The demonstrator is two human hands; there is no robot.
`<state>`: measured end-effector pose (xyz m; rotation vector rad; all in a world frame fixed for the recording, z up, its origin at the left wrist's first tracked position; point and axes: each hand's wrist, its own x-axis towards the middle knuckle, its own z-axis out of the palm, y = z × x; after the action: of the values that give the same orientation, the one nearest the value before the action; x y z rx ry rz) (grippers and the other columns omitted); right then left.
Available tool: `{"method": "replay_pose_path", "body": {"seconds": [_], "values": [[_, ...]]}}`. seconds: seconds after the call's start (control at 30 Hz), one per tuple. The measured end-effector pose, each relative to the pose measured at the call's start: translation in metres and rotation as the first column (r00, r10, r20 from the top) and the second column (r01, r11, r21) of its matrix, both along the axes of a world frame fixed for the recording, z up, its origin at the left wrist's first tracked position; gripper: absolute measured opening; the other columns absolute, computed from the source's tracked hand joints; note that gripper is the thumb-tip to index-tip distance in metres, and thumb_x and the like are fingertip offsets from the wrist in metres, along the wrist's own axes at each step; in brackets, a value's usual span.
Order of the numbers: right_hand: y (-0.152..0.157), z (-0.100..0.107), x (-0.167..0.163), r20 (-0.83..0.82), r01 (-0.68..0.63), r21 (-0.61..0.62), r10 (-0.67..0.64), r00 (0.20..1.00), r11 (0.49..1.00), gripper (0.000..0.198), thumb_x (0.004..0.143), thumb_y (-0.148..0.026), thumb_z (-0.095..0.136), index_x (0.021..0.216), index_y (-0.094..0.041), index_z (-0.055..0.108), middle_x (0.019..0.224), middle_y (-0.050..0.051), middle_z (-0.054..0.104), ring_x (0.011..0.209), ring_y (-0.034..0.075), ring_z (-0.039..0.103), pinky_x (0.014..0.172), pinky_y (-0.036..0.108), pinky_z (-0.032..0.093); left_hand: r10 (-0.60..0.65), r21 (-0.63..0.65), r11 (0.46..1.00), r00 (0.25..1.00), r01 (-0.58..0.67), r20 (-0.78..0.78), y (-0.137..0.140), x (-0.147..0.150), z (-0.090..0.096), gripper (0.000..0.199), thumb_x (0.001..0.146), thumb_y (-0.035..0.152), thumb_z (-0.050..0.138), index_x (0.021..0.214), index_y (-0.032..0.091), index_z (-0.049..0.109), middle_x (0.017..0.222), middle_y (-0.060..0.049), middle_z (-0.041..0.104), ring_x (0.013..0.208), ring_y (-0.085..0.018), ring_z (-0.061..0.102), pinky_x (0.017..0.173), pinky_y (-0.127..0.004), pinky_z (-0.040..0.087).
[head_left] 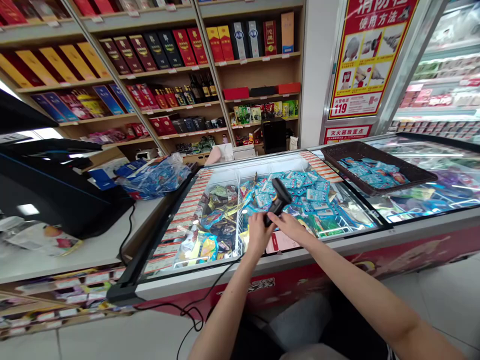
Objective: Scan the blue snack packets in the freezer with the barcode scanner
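Note:
A black handheld barcode scanner (280, 196) is held over the glass top of a chest freezer (232, 277), its head tilted up and away from me. My left hand (258, 230) is closed round the lower end of its handle. From the other side, my right hand (290, 226) grips the handle too, its fingers meeting my left ones. A black cable (221, 275) trails from near my left hand down the freezer's front into loose loops. Beyond the scanner spreads a heap of small blue packets (300, 187); whether they lie on or under the glass I cannot tell.
A brown tray (375, 186) with blue packets rests on the freezer at right. The left counter (150, 212) bears a black checkout machine (56, 185) and a plastic bag of blue packets (157, 175). Shelves (172, 70) of boxes and bottles line the back.

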<state>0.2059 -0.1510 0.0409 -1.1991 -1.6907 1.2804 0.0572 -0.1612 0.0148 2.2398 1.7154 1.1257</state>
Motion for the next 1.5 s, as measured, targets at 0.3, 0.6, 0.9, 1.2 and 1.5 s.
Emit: {"method": "replay_pose_path", "body": {"seconds": [0.3,0.6,0.9,1.2,1.5], "values": [[0.034,0.012,0.089,-0.264,0.331,0.055,-0.306,0.915,0.942,0.033,0.07,-0.046,0.061,0.085,-0.016,0.061,0.065,0.003,0.063,0.052,0.013,0.055,0.05,0.025,0.044,-0.305,-0.085,0.947,0.95,0.309,0.064,0.037,0.003,0.023,0.04,0.085,0.046,0.047,0.117,0.024,0.055,0.114,-0.008,0.055,0.108,-0.021,0.052,0.094,-0.037,0.041],[0.102,0.019,0.102,0.279,0.128,0.413,-0.259,0.925,0.902,0.04,0.072,-0.054,0.057,0.09,-0.018,0.06,0.066,0.001,0.06,0.049,0.013,0.051,0.047,0.025,0.037,0.114,-0.072,0.991,0.993,-0.117,-0.033,0.152,-0.057,-0.037,0.056,0.083,0.055,0.044,0.126,0.019,0.048,0.123,-0.012,0.054,0.116,-0.025,0.048,0.098,-0.039,0.037],[0.127,-0.002,0.066,0.169,-0.111,0.189,0.079,0.982,0.976,0.035,0.076,-0.055,0.054,0.077,-0.021,0.051,0.052,-0.004,0.05,0.043,0.012,0.049,0.042,0.024,0.036,0.042,-0.022,0.999,0.994,-0.044,-0.102,0.185,-0.044,-0.051,0.056,0.084,0.053,0.043,0.132,0.024,0.044,0.136,-0.01,0.045,0.123,-0.028,0.041,0.101,-0.044,0.032],[0.128,-0.014,0.065,0.102,-0.056,0.211,0.035,0.994,0.976,0.036,0.076,-0.055,0.056,0.081,-0.02,0.053,0.055,-0.004,0.051,0.044,0.012,0.05,0.042,0.024,0.037,0.103,-0.052,0.994,0.97,-0.094,0.222,0.189,-0.055,-0.049,0.058,0.068,0.05,0.066,0.118,0.023,0.057,0.103,-0.009,0.053,0.089,-0.022,0.054,0.078,-0.035,0.044],[0.132,-0.016,0.067,0.068,-0.059,0.277,0.042,0.997,0.959,0.036,0.074,-0.053,0.059,0.088,-0.02,0.056,0.073,0.0,0.061,0.063,0.017,0.062,0.054,0.026,0.044,0.171,-0.143,0.985,0.549,-0.094,0.818,0.192,-0.062,-0.047,0.054,0.058,0.041,0.074,0.101,0.017,0.054,0.081,-0.001,0.058,0.065,-0.011,0.056,0.057,-0.024,0.046]]}}
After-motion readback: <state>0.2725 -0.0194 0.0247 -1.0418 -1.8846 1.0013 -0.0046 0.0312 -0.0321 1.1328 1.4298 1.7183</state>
